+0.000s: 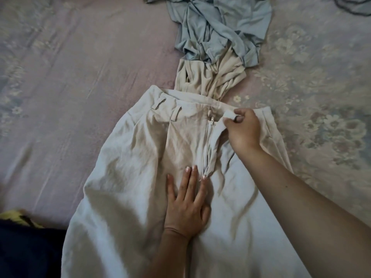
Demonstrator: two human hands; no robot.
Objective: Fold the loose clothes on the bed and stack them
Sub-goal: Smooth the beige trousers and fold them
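trousers [140,157] lie mid-bed; left hand [186,205] presses flat, fingers spread; right hand [243,129] pinches the waistband [227,115]. risk: open fly bunches, skewing the fold.

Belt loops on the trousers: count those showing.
2, both on the left of the waistband: belt loop nearer the hip, belt loop nearer the zip. The right hand may hide others.

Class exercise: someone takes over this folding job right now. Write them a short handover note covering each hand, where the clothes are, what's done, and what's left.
Left hand: flat on the cream trousers, below the open zip.
Right hand: pinching the waistband flap beside the zip.
Trousers lie spread on the bed, unfolded. Beyond them, a beige garment and a blue garment, both crumpled.
Done: nothing folded or stacked in view.
Left: fold all three, stack.
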